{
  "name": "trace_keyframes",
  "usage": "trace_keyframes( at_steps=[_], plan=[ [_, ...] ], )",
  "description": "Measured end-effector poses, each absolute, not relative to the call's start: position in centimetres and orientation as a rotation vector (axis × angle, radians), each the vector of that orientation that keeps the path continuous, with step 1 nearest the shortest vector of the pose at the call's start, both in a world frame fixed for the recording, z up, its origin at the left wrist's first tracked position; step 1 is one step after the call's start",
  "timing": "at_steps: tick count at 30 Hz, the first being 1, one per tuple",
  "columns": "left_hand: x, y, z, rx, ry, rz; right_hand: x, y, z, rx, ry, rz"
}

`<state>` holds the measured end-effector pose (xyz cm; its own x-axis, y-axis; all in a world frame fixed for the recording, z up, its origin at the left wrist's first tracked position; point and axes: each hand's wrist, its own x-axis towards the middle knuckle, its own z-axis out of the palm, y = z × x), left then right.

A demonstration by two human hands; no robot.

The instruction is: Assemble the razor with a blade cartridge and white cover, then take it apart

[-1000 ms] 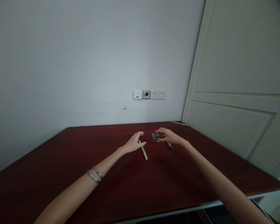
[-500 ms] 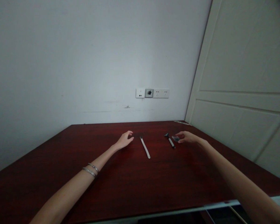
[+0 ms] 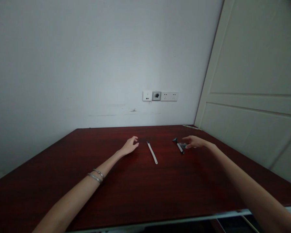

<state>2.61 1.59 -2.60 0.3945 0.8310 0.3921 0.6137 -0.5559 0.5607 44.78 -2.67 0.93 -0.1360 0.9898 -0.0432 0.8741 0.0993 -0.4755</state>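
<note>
My left hand [image 3: 130,145] hovers at or just above the brown-red table, fingers curved and apart, with nothing in it. To its right lies a white toothbrush [image 3: 152,154] with a dark head at the far end. A razor [image 3: 179,147] with a grey and black handle rests farther right, its head pointing away from me. Close beside the razor, my right hand [image 3: 194,141] has its fingers around a small clear plastic piece [image 3: 183,145]. That piece is partly hidden by the fingertips, and its exact kind is hard to make out.
The dark red wooden table [image 3: 126,194] reaches back to a white wall [image 3: 99,64] with a row of sockets [image 3: 169,96]. A pale panelled door or cabinet [image 3: 252,74] stands along the right. A thin light strip [image 3: 192,127] lies at the far right corner.
My right hand and the clear plastic piece have shifted slightly left, nearer the razor. My left hand has hardly moved. The view has turned slightly.
</note>
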Motion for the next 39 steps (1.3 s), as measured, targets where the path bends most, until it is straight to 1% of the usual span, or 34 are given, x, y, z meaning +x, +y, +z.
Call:
trace_keyframes(
  at_steps=[3, 6, 8, 11, 16, 21, 30, 34, 39],
  plan=[
    [2.6, 1.6, -2.8, 2.332, 1.282, 0.933, 42.2, -2.5, 2.6, -1.892, -2.056, 0.346],
    [2.6, 1.5, -3.2, 2.323, 1.296, 0.925, 37.1, -2.8, 3.3, -1.769, -2.096, 0.159],
    [2.5, 1.4, -3.5, 2.311, 1.300, 0.912, 33.0, -3.3, 3.0, -1.697, -2.195, 0.176],
    [2.3, 1.2, -3.9, 2.291, 1.308, 0.914, 27.7, -4.2, 2.0, -1.766, -2.305, 0.184],
    [1.9, 0.9, -4.0, 2.265, 1.329, 0.919, 23.8, -4.9, 1.0, -1.885, -2.382, 0.174],
    [1.7, 1.0, -4.2, 2.284, 1.335, 0.894, 23.3, -4.9, 0.7, -1.874, -2.369, 0.222],
    [2.0, 0.5, -3.8, 2.296, 1.342, 0.870, 24.3, -4.7, 0.2, -1.902, -2.243, 0.177],
    [2.0, 0.3, -3.6, 2.288, 1.331, 0.863, 27.2, -5.0, 1.4, -1.907, -2.126, 0.159],
    [1.9, 0.4, -3.7, 2.294, 1.314, 0.857, 34.4, -5.6, 2.4, -1.988, -1.999, 0.140]
  ],
)
